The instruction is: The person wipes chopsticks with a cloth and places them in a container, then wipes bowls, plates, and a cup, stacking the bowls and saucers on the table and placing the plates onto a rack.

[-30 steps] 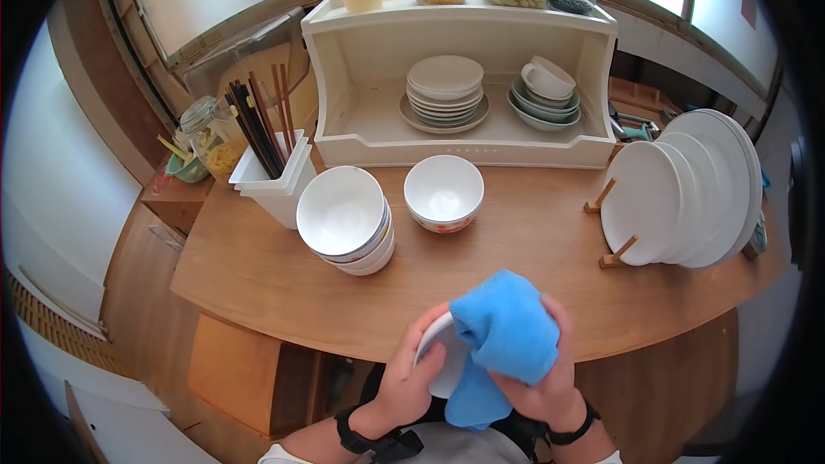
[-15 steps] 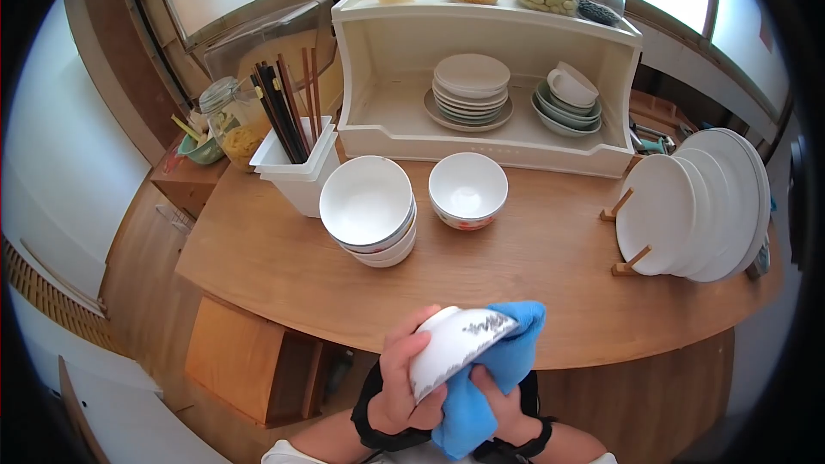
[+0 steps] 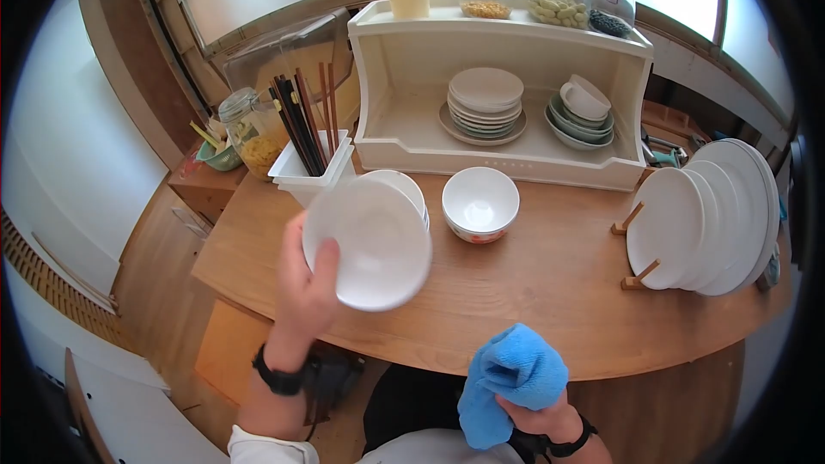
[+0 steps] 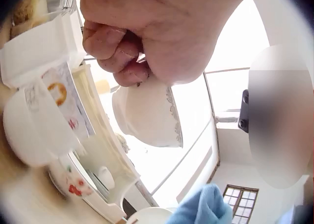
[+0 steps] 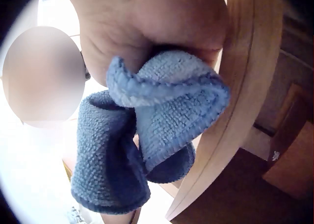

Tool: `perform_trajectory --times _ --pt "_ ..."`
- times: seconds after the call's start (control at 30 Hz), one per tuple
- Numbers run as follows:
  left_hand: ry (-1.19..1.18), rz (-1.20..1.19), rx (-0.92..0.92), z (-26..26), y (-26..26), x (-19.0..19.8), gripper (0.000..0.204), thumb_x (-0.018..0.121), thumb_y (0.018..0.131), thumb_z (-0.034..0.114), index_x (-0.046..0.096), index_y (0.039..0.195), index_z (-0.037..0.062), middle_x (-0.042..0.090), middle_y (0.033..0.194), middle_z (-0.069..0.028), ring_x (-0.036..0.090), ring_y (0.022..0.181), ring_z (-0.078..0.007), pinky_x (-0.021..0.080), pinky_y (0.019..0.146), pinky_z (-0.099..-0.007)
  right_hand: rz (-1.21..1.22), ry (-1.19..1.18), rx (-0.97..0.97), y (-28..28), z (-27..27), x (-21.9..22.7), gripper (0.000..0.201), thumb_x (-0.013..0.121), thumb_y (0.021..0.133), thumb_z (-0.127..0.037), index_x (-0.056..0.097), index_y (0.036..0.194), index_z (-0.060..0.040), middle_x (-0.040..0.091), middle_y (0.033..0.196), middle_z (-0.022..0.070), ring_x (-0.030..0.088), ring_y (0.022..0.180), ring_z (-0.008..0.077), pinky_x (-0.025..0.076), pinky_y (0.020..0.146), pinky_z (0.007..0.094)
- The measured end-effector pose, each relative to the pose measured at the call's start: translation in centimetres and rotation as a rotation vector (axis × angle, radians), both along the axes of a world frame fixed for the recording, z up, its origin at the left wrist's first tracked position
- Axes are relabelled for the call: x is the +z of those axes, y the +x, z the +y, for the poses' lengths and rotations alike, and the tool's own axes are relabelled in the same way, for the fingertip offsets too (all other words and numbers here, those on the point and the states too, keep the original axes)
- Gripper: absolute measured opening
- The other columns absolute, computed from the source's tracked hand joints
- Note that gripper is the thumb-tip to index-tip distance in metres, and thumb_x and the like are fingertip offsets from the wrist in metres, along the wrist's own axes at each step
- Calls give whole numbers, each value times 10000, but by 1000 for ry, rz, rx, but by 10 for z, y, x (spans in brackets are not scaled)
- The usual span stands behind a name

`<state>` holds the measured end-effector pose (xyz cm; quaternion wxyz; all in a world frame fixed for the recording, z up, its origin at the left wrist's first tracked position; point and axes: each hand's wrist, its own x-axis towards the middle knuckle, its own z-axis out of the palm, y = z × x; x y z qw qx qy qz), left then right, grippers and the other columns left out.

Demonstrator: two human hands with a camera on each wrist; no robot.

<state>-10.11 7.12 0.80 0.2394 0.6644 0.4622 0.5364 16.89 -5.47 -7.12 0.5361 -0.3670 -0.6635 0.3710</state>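
Observation:
My left hand [image 3: 308,283] grips a white bowl [image 3: 378,245] by its side, thumb over the rim, tilted with its inside facing me. In the head view this bowl overlaps a stack of white bowls [image 3: 404,182] behind it. The left wrist view shows the held bowl [image 4: 147,113] side-on, with a patterned band near its rim. A blue cloth [image 3: 516,374] is bunched in my right hand [image 3: 546,419], low at the table's front edge. In the right wrist view the cloth [image 5: 171,106] hangs in folds from the palm. Another bowl [image 3: 481,204] with red decoration stands right of the stack.
A white chopstick holder [image 3: 311,179] stands at the back left. Behind the bowls is a cream shelf [image 3: 503,170] with stacked plates [image 3: 486,90] and green bowls [image 3: 580,125]. White plates [image 3: 666,228] stand in a wooden rack at the right. Glass jars [image 3: 559,0] line the shelf top.
The bowl and cloth have come apart. My left hand has carried the bowl up and left toward the stack and turned its inside to view; my right hand keeps the cloth near the front edge.

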Motion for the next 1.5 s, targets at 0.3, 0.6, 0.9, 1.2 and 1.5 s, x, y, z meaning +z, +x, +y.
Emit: perform_trajectory --times 0.3,0.6,0.9,1.2,1.5 --pt "-184 -104 -19 51 -16 -9 315 506 979 200 461 1186 -32 608 1018 -93 578 883 -107 481 762 -256 -65 -52 128 13 -5 -35 423 780 738 -91 641 1131 -26 664 1101 136 652 1000 255 503 896 341" --pt "-330 31 65 56 -15 0 285 474 991 260 494 1123 7 597 750 -31 529 568 -65 419 481 -221 -107 -66 122 16 -5 -42 498 819 707 -119 624 1150 -2 664 1110 138 663 977 260 522 871 340" --pt "-298 244 62 68 -26 -1 318 430 1002 276 567 1006 -11 574 680 -40 502 501 -88 400 461 -253 -185 60 85 13 -6 -55 571 820 697 -225 607 1181 -9 683 1056 145 689 892 258 553 765 312" --pt "-359 202 84 61 -23 -2 343 417 999 261 607 966 -23 576 634 -51 524 506 -111 413 473 -269 -241 81 21 12 -8 -45 538 793 715 -253 622 1168 -20 699 981 136 698 797 252 555 677 297" --pt "-288 250 120 65 -28 -9 351 423 994 280 611 1003 -17 597 646 -73 554 541 -130 436 526 -291 -241 139 23 8 -3 -44 530 793 710 -232 626 1165 -16 697 1009 117 697 815 237 556 687 288"
